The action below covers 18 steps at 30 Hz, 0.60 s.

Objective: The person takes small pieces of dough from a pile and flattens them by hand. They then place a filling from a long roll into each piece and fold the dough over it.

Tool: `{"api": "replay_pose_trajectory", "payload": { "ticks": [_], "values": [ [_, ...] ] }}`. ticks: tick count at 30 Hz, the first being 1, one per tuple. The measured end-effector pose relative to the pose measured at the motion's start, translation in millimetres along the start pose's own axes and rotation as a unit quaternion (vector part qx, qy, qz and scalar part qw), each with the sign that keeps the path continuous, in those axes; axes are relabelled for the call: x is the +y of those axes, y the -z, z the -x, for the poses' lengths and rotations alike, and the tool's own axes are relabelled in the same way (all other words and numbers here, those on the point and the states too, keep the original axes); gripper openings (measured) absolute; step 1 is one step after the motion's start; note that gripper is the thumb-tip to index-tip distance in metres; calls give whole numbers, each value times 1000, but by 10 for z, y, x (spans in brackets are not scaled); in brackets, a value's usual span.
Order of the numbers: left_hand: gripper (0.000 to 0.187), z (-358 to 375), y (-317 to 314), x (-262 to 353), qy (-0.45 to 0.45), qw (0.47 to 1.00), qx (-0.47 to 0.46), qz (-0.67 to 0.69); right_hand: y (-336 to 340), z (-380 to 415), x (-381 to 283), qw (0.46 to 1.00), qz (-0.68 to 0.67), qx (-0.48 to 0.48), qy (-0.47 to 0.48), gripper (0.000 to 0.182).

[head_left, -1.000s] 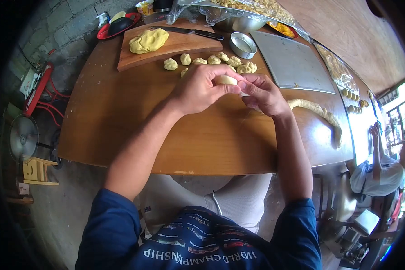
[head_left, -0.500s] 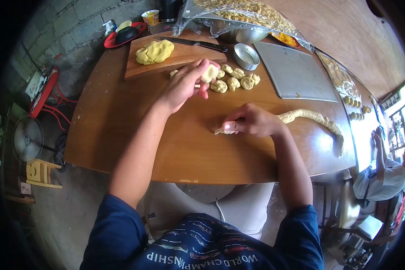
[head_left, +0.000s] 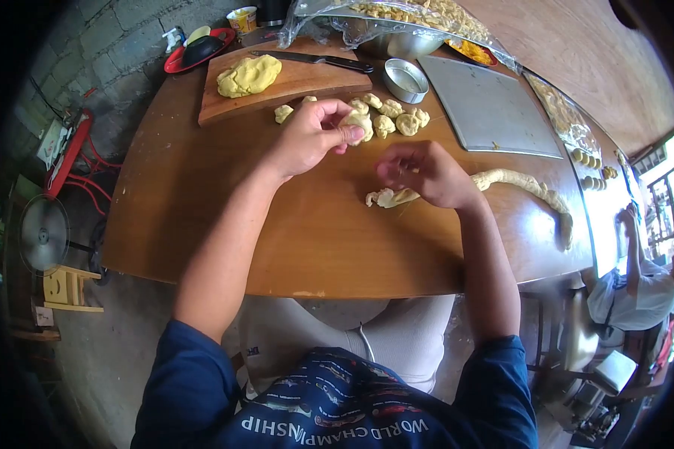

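Shaping dough pieces at a wooden table (head_left: 202, 209), seen from the head camera.

The left hand (head_left: 314, 135) pinches a small yellow dough ball (head_left: 358, 124) between thumb and fingertips, lifted just beside the cluster of dough balls (head_left: 393, 120) lying on the table. The right hand (head_left: 427, 173) hovers with fingers curled loosely over the near end of a long dough rope (head_left: 517, 182), whose flattened tip (head_left: 386, 198) lies on the table just below the fingers; whether they touch it cannot be told. Behind stand a cutting board (head_left: 307, 78) bearing a dough lump (head_left: 249, 75) and a knife (head_left: 318, 58), a round metal tin (head_left: 404, 78), and a flat grey tray (head_left: 487, 108).
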<state>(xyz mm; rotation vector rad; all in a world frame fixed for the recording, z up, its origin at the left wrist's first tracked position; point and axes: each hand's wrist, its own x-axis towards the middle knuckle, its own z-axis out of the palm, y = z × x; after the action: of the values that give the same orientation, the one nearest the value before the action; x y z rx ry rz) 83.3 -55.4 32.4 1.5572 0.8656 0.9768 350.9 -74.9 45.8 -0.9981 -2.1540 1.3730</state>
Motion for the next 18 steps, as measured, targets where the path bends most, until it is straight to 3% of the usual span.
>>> {"api": "replay_pose_trajectory", "payload": {
  "ticks": [2, 6, 8, 10, 12, 13, 18],
  "values": [
    [24, -17, -48, -32, -8, 1000, 7, -23, -3, -45, 113, 986, 41, 152, 50, 32],
    [25, -44, -216, -164, -27, 999, 7, -22, -142, -35, -103, 968, 81, 222, 84, 48],
    [30, -24, -351, -195, 12, 999, 38, 23, -227, -83, -141, 930, 251, 241, 116, 61],
    [36, 5, -399, -118, 39, 998, 47, 1, -211, -117, -63, 906, 305, 259, 135, 58],
    [40, 39, -375, -38, 101, 985, 11, 137, -180, -111, -32, 885, 352, 280, 121, 51],
    [41, 47, -340, -30, 97, 986, -7, 135, -184, -99, -69, 900, 313, 285, 104, 40],
    [41, 77, -352, 49, 120, 982, -22, 148, -177, -97, -38, 895, 292, 308, 136, 32]
  ]
}}
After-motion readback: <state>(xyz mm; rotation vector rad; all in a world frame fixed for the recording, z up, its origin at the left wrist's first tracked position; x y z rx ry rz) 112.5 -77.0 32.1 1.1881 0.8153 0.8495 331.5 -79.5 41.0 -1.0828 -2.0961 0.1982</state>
